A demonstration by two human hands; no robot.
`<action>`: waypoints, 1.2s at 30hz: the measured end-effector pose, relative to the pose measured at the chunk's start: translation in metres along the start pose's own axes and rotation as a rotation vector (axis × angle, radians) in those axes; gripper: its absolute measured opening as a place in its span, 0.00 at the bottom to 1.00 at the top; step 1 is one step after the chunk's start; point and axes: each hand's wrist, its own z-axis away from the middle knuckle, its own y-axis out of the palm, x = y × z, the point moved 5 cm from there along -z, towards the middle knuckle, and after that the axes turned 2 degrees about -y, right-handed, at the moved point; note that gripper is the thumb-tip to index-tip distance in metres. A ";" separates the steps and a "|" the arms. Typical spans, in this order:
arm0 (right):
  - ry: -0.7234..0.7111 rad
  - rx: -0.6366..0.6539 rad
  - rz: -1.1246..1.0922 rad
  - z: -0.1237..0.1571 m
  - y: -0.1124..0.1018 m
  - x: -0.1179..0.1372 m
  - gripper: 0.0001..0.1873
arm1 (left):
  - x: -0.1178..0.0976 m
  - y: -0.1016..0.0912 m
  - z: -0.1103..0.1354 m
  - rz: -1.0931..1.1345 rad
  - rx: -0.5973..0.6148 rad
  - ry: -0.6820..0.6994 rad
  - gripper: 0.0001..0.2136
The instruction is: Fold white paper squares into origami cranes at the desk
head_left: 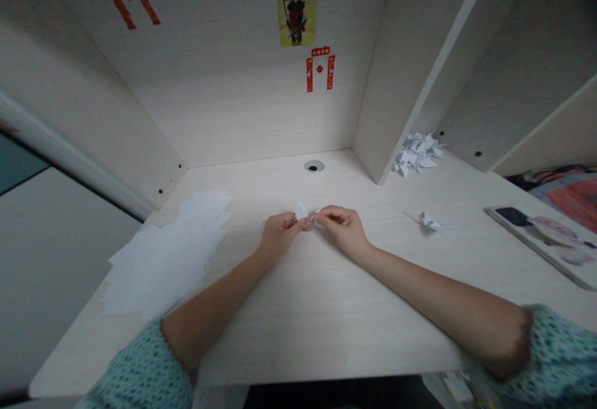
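Near the middle of the desk, my left hand (281,233) pinches a small piece of folded white paper (301,211); a pointed tip of it rises above the thumb. My right hand (342,227) meets it from the other side, thumb and forefinger closed on the paper's right end. The fingers cover most of the paper, so its full shape is hidden. To the right of my right hand, a folded paper crane (430,222) rests alone on the desk. A spread stack of white paper sheets (163,266) lies left of my left hand.
A heap of folded white paper pieces (417,153) sits behind the upright divider (396,98). At the right edge lies a phone (545,241), with reddish cloth (573,194) behind it. A round cable hole (314,166) is near the back panel, which carries red and yellow stickers.
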 end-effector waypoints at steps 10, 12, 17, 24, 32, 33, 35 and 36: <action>-0.115 0.045 0.144 -0.002 -0.006 0.016 0.11 | 0.000 -0.001 0.003 0.014 -0.018 0.020 0.14; -0.191 0.051 0.187 -0.004 -0.011 0.028 0.12 | -0.001 -0.001 0.004 0.013 -0.023 0.015 0.14; -0.394 0.146 0.361 -0.008 -0.017 0.049 0.09 | -0.011 -0.002 0.008 -0.170 -0.070 0.097 0.14; -0.399 0.199 0.492 -0.012 -0.019 0.043 0.06 | -0.020 -0.002 0.013 -0.293 -0.092 0.139 0.14; -0.554 0.224 0.569 -0.008 -0.019 0.048 0.07 | -0.004 0.000 0.005 -0.131 -0.008 0.058 0.17; -0.594 0.234 0.579 -0.007 -0.018 0.050 0.07 | -0.002 -0.001 0.004 -0.103 -0.007 0.040 0.17; -0.662 0.249 0.613 -0.005 -0.018 0.052 0.07 | 0.001 -0.002 0.003 -0.061 -0.008 0.010 0.17; -0.690 0.257 0.635 -0.004 -0.018 0.053 0.08 | 0.001 -0.002 0.003 -0.044 -0.006 0.003 0.17</action>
